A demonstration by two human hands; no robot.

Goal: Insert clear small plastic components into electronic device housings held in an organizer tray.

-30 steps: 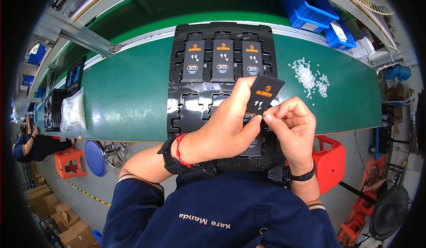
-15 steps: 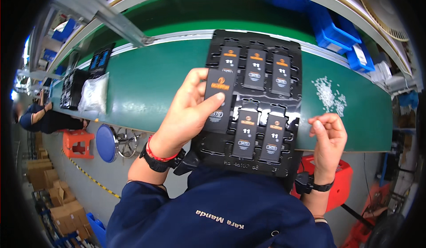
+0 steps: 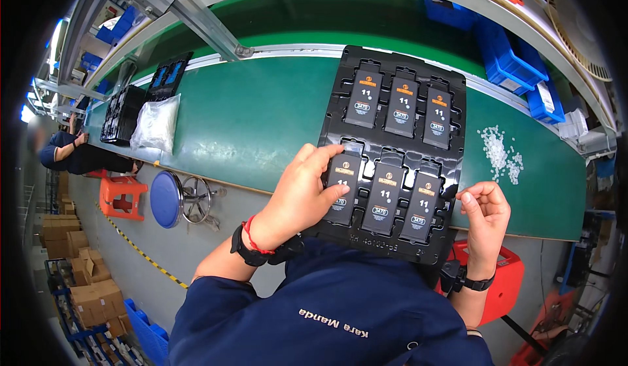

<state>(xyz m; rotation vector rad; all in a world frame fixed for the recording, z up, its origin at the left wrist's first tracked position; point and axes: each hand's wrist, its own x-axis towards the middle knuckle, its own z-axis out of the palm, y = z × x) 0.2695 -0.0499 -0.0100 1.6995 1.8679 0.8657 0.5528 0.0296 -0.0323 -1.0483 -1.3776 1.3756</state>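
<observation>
The left hand [image 3: 304, 186] had lowered the battery [image 3: 345, 174] into the tray's [image 3: 366, 138] near-left corner, fingers clasping it, filling both rows. Right of the tray, the right hand [image 3: 485, 219] curled, any grip unclear.

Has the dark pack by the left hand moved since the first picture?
Yes. Against the black tray, the dark pack has moved left and nearer, into the near-left pocket.
</observation>
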